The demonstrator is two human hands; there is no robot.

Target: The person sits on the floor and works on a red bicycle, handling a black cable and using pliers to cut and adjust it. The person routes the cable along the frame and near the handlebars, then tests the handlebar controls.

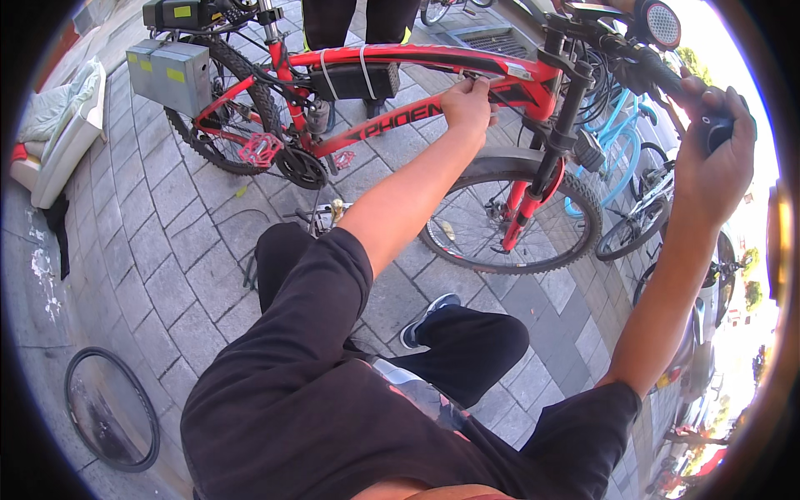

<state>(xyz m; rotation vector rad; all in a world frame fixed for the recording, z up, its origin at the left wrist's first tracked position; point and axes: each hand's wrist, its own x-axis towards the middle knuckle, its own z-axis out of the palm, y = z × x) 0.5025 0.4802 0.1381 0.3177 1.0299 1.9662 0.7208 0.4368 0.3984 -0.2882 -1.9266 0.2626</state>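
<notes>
A red mountain bicycle (400, 122) with a black fork stands side-on before me. My left hand (469, 109) is at the frame near the front, its fingertips pinched at a thin cable or the edge of the top tube; what lies between them is too small to tell. Up at the right, my right hand (715, 150) is closed around the end of the handlebar, over a dark rounded part. A black battery box (356, 81) is strapped under the top tube with pale ties. The front wheel (512, 212) rests on the paving.
A person in dark trousers (356, 22) stands behind the bicycle. A grey metal box (169, 75) hangs by the rear wheel. Metal tools or parts (325, 215) lie by my knee. A loose tyre (112, 409) is at lower left, a cushioned seat (69, 137) at left, blue bicycle (619, 147) at right.
</notes>
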